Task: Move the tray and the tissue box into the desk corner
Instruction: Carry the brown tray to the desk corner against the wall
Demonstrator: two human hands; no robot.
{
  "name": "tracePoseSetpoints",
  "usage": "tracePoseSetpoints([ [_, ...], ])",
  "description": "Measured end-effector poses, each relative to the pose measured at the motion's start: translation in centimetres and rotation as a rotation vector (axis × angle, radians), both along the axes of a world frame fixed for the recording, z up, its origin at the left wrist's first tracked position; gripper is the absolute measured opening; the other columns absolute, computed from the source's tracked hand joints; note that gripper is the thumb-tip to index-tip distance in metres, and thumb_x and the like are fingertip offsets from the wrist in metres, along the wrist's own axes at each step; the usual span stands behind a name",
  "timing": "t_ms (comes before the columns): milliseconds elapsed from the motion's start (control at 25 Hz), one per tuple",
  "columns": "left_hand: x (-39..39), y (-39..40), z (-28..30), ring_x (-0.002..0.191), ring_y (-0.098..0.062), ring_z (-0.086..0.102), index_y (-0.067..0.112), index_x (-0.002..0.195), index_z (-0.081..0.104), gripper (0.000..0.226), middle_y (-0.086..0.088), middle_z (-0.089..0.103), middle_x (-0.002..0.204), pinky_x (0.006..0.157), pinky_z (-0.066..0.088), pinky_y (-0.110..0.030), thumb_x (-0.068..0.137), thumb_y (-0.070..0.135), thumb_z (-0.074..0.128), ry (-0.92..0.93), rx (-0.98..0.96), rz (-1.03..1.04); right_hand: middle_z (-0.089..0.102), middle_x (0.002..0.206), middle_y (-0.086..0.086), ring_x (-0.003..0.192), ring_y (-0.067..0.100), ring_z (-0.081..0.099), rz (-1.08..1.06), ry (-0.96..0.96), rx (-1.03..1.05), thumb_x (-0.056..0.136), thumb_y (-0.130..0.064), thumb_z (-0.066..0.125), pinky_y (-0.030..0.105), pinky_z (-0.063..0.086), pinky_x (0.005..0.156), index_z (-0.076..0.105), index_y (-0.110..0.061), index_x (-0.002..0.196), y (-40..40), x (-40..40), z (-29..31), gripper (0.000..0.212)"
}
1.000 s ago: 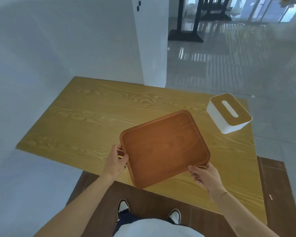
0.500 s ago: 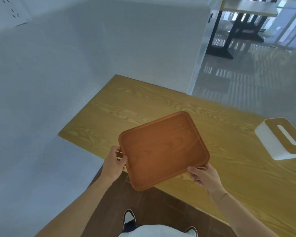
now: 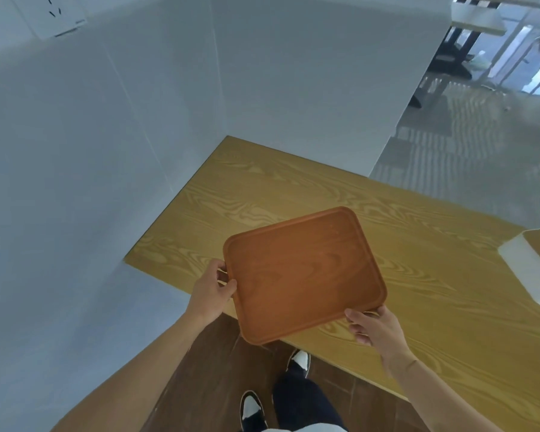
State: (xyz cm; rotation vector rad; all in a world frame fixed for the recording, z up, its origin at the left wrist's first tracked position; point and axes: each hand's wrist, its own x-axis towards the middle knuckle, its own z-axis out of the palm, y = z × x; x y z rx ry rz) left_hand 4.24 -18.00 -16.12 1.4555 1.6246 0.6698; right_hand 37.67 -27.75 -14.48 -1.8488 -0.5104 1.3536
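A reddish-brown wooden tray (image 3: 303, 275) with rounded corners is held above the near edge of the light wooden desk (image 3: 262, 194). My left hand (image 3: 211, 288) grips its left rim. My right hand (image 3: 373, 325) grips its near right corner. The tray is empty and tilted slightly, its near corner hanging past the desk edge. The white tissue box (image 3: 533, 269) with a wooden slotted lid stands on the desk at the far right, cut off by the frame edge.
White walls (image 3: 138, 120) meet at the desk's far left corner (image 3: 229, 137). A wall socket (image 3: 53, 14) sits high on the left. Dark wooden floor (image 3: 200, 369) and my shoes lie below. A glossy tiled floor and dark furniture lie beyond the desk at right.
The view has swung left, so the desk corner now sits nearer the centre and the tissue box has slid to the right edge. Both hands keep hold of the tray.
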Motion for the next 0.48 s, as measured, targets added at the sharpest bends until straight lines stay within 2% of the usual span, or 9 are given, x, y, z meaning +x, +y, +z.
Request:
tracePoseSetpoints([
  [160,0.4,3.4,-1.0,0.072,-0.013,0.066,0.022,0.104,0.052,0.022,0.004,0.066,0.089,0.064,0.051,-0.032,0.089,0.022,0.068,0.054,-0.013,-0.056,0.076,0.09,0.02,0.065,0.023,0.066,-0.023,-0.01,-0.043,0.08,-0.01,0.083,0.035,0.052,0.06,0.063,-0.006,0.108,2.4,0.4,-1.4,0.034],
  [280,1.4,7.0,-1.6,0.074,-0.009,0.065,0.022,0.104,0.051,0.022,0.007,0.064,0.091,0.061,0.045,-0.025,0.09,0.022,0.068,0.083,-0.038,-0.121,0.075,0.08,0.013,0.064,0.021,0.066,-0.052,-0.003,-0.06,0.08,-0.012,0.083,0.035,0.053,0.061,0.065,-0.007,0.106,4.3,1.0,-2.6,0.032],
  [480,4.0,13.9,-1.9,0.075,-0.008,0.063,0.019,0.1,0.052,0.021,0.007,0.064,0.088,0.063,0.045,-0.024,0.089,0.018,0.069,0.176,-0.049,-0.215,0.074,0.077,0.007,0.062,0.017,0.068,-0.124,0.016,-0.096,0.079,-0.015,0.084,0.032,0.055,0.059,0.066,-0.008,0.102,8.4,2.7,-4.6,0.03],
])
